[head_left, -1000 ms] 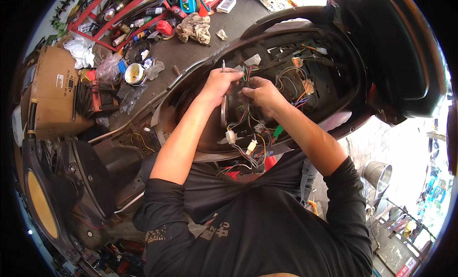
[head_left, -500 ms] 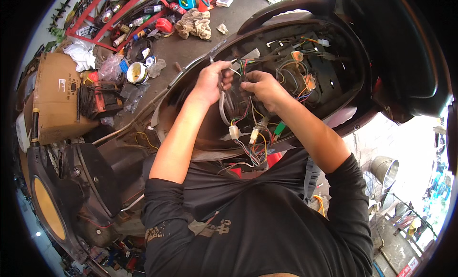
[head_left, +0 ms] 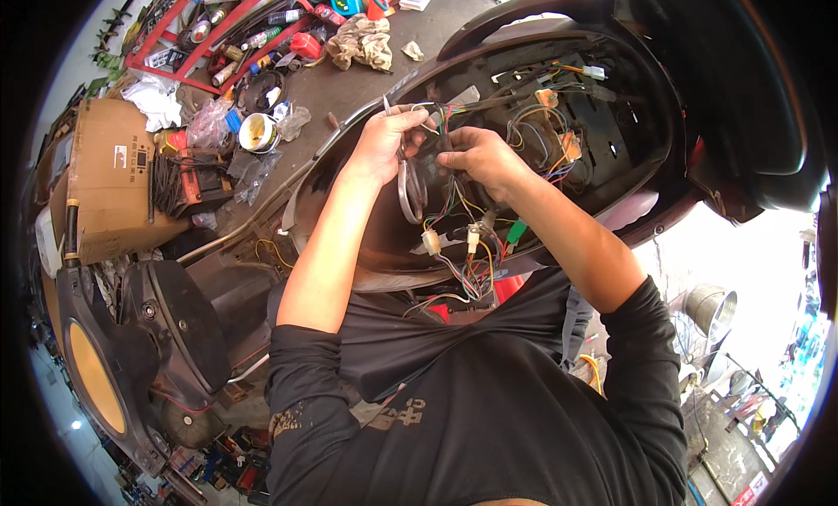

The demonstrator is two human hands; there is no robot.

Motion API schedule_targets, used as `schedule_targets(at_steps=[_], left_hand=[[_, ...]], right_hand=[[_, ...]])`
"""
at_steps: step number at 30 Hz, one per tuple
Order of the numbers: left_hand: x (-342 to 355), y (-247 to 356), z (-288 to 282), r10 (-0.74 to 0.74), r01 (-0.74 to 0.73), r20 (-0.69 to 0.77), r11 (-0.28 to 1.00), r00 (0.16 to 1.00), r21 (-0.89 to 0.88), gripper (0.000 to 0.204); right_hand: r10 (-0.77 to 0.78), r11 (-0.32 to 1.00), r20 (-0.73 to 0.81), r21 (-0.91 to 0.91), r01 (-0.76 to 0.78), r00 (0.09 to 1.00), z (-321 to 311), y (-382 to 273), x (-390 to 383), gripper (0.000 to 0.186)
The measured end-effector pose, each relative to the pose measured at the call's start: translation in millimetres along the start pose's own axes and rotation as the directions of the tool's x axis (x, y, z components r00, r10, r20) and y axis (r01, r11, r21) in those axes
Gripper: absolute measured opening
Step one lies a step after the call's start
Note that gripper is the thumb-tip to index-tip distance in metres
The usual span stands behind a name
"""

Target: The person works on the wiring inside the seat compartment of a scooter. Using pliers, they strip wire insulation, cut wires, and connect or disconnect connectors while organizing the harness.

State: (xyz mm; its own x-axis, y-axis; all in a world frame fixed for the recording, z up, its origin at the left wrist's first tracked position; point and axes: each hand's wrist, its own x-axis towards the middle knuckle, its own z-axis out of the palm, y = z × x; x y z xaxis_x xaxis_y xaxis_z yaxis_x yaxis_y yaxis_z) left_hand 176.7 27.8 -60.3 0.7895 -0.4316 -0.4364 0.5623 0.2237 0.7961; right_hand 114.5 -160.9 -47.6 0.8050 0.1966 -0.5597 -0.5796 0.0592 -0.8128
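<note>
- On the left, we see the dark open shell (head_left: pixel 345 235); the wires sit inside it.
- Our left hand (head_left: pixel 381 148) has its fingers curled around a metal tool (head_left: pixel 404 192). We think it is hard and slick, so we should grip it firmly by its long handles.
- Between our hands is a bunch of thin wires (head_left: pixel 449 120). They look light and bendy, and a hard tug could snap one.
- Below hang two white plugs (head_left: pixel 431 241). They seem stiff, and good to hold by their sides.
- Our right hand (head_left: pixel 480 159) seems to pinch the bunch with thumb and finger.
- Farther right is a green plug (head_left: pixel 516 233), near our wrist.
</note>
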Motion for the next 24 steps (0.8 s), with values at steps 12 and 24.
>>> schedule_targets(at_steps=[12,24], left_hand=[[0,-3,3,-0.018,0.021,-0.074,0.999,0.997,0.036,0.017],[-1,-1,3,-0.001,0.001,-0.046,1.000,0.999,0.004,0.019]], right_hand=[[0.009,0.976,-0.118,0.216,0.017,0.993,1,-3,7,0.026],[0.056,0.975,0.108,0.208,-0.077,0.993,3,-15,-2,0.024]])
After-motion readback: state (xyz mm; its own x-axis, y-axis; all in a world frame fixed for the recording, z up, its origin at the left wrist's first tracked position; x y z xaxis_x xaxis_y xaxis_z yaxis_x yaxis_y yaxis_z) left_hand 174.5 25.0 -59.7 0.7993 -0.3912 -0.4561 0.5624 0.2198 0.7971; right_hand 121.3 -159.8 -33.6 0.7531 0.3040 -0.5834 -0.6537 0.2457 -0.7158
